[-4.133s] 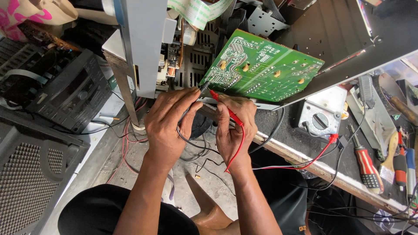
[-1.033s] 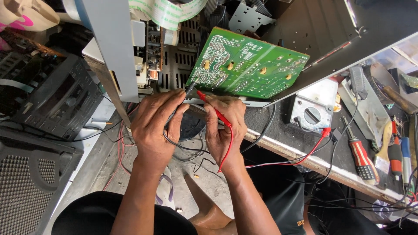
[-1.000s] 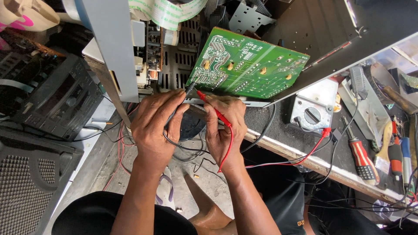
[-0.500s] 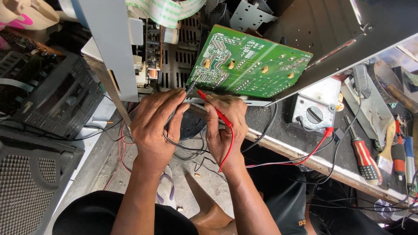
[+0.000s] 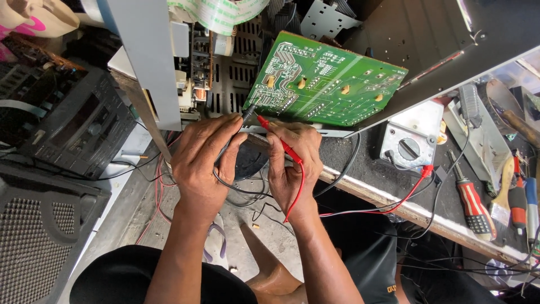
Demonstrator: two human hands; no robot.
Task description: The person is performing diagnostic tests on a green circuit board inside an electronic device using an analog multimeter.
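Cluttered repair bench: below the tilted green circuit board (image 5: 326, 84), left hand (image 5: 205, 160) pinches a black probe (image 5: 248, 111), right hand (image 5: 292, 163) grips a red probe (image 5: 279, 141), both tips at the board's lower-left edge.

A cluttered workbench (image 5: 360, 191) edges a bare concrete floor (image 5: 275, 242) in daylight.

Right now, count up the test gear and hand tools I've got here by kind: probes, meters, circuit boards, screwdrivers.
Test probes: 2, red probe in the right hand, black probe in the left hand
Multimeter: 1
Green circuit board: 1
Red-handled screwdriver: 1
Total: 5
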